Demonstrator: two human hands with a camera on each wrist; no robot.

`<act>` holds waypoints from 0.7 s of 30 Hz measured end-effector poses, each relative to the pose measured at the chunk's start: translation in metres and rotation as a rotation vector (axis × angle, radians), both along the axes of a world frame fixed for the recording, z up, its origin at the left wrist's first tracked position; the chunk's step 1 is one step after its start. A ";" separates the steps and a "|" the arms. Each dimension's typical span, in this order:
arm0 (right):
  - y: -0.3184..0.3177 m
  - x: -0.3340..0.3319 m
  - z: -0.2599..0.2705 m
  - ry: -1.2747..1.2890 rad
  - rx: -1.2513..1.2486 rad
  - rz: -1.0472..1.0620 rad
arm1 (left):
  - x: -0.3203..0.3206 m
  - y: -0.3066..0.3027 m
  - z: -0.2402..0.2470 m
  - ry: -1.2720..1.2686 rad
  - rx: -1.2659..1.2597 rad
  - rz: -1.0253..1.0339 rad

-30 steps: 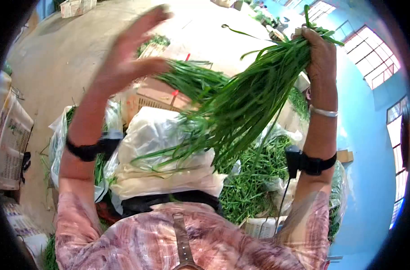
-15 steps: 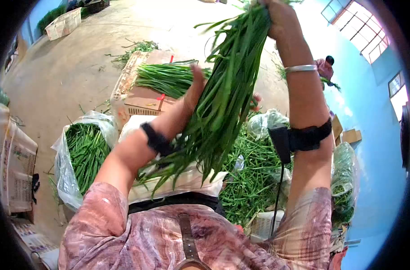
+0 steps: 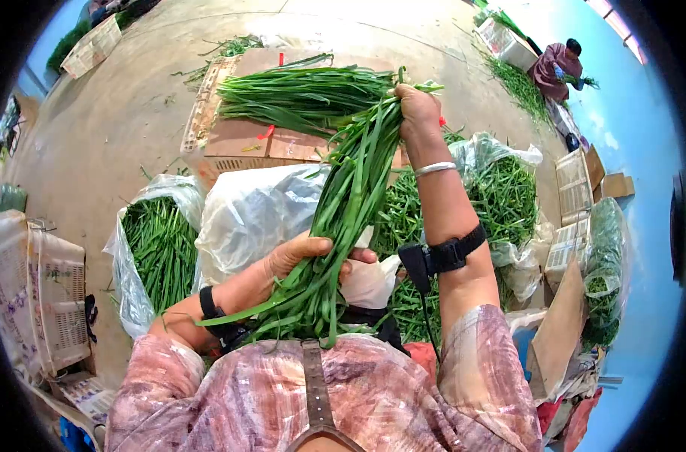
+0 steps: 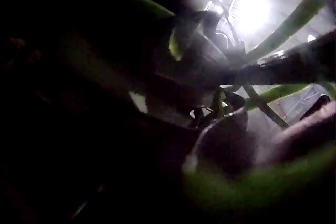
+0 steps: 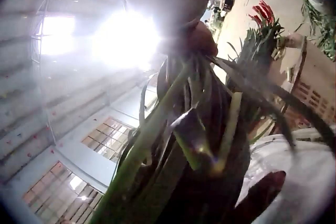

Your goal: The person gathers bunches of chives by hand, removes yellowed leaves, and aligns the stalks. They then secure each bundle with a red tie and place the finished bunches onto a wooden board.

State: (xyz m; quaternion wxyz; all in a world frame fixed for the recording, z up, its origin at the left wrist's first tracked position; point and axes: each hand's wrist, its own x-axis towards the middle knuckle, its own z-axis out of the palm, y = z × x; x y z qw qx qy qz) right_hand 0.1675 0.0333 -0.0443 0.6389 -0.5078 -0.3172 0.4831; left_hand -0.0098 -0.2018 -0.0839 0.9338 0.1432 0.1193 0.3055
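My right hand (image 3: pixel 420 111) grips a bunch of garlic chives (image 3: pixel 362 169) by its pale stem end, and the long flat leaves slant down toward my chest. Around the lower leaves is my left hand (image 3: pixel 301 255), with its thumb across the front and fingertips showing on the other side. In the right wrist view the leaves (image 5: pixel 173 176) hang from below the fist. Another pile of chives (image 3: pixel 298 94) lies on a cardboard sheet (image 3: pixel 241 143) just beyond the held bunch. Dark leaves and glare fill most of the left wrist view.
Plastic bags of chives stand left (image 3: pixel 158 248) and right (image 3: pixel 501 196), with a white plastic bundle (image 3: pixel 256 215) between them. Crates (image 3: pixel 60 301) line the left side. At the far right a person (image 3: pixel 557 71) handles greens near the blue wall.
My right hand has come down from overhead with the bunch. My left hand, earlier spread and moving in the air, now holds the lower leaves.
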 end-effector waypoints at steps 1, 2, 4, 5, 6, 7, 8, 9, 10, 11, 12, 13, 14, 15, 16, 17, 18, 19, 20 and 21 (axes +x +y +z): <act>-0.003 0.001 -0.001 -0.011 0.009 -0.025 | -0.001 0.004 -0.001 0.002 -0.012 -0.004; 0.006 0.012 -0.011 -0.007 -0.005 -0.027 | -0.003 0.008 -0.002 0.057 0.002 -0.028; 0.026 0.037 -0.030 -0.058 -0.013 0.037 | -0.008 0.016 -0.006 0.122 0.004 -0.052; 0.003 0.035 -0.002 -0.102 -0.025 -0.011 | -0.010 0.019 -0.009 0.246 0.106 -0.076; 0.015 0.054 -0.004 -0.080 -0.040 -0.017 | -0.010 0.020 -0.012 0.365 0.211 -0.108; 0.018 0.070 0.005 -0.134 0.010 -0.011 | -0.005 0.016 -0.003 0.408 0.184 -0.113; 0.025 0.086 0.015 -0.033 -0.025 0.007 | -0.004 0.018 -0.005 0.404 0.180 -0.124; 0.009 0.085 0.042 -0.003 -0.015 -0.072 | -0.003 0.021 -0.009 0.454 0.168 -0.125; 0.012 0.101 0.051 0.006 0.037 -0.034 | 0.000 0.026 -0.011 0.502 0.161 -0.124; 0.014 0.113 0.066 -0.050 0.037 -0.047 | 0.005 0.029 -0.004 0.510 0.228 -0.104; 0.015 0.125 0.082 -0.062 0.027 -0.074 | 0.009 0.032 -0.003 0.499 0.232 -0.110; 0.013 0.136 0.096 -0.098 0.146 -0.110 | 0.014 0.036 -0.001 0.596 0.332 -0.104; 0.092 0.228 0.073 -0.795 0.546 0.038 | 0.018 0.039 0.000 0.692 0.436 -0.096; 0.108 0.265 0.089 -1.516 0.792 -0.158 | 0.022 0.042 -0.016 0.641 0.550 -0.047; 0.086 0.259 0.123 -1.226 0.812 -0.068 | 0.024 0.046 -0.021 0.629 0.565 -0.055; 0.060 0.248 0.164 -0.753 0.548 -0.028 | 0.025 0.050 -0.025 0.707 0.602 -0.082; 0.041 0.241 0.192 -0.279 0.284 0.008 | 0.026 0.052 -0.027 0.784 0.636 -0.108; 0.058 0.272 0.201 -0.582 0.555 0.080 | 0.028 0.053 -0.028 0.911 0.849 -0.054; 0.076 0.305 0.212 -0.889 0.825 0.156 | 0.028 0.057 -0.030 0.898 0.863 -0.054; -0.014 0.205 0.233 -0.174 0.488 -0.076 | 0.026 0.061 -0.033 0.988 0.988 -0.173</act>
